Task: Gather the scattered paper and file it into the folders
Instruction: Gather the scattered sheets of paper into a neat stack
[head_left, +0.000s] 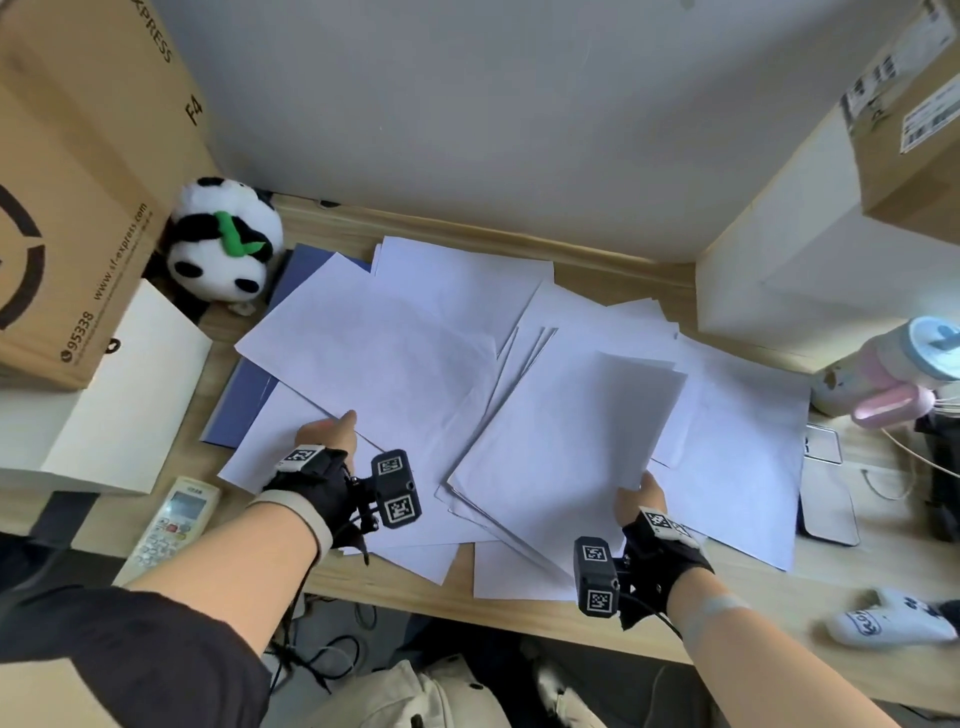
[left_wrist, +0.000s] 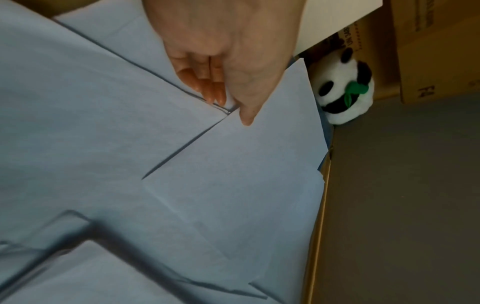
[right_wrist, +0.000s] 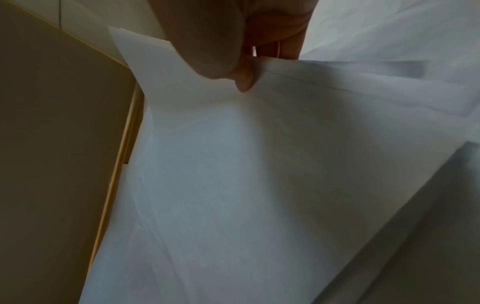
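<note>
Mostly buried under loose paper sheets (head_left: 395, 353), the blue folder (head_left: 244, 400) peeks out; left hand (head_left: 332, 434) pinches one sheet, right hand (head_left: 641, 501) grips a stack (head_left: 566, 447).

A plush panda (head_left: 221, 249) with a green leaf on its chest sat at the back left of the wooden desk (head_left: 597, 265), against a large brown cardboard box (head_left: 78, 171) printed with a courier's web address. In front of that box stood a white box (head_left: 130, 395). A white remote control (head_left: 174, 519) lay at the desk's near left edge. On the right, a pale cabinet side (head_left: 779, 275) rose from the desk, with another labelled cardboard box (head_left: 914, 130) on top. Near it lay what looked like a pastel bottle (head_left: 883, 374), and a flat grey device (head_left: 828, 499), partly hidden. A grey wall (head_left: 467, 104) stood behind.
</note>
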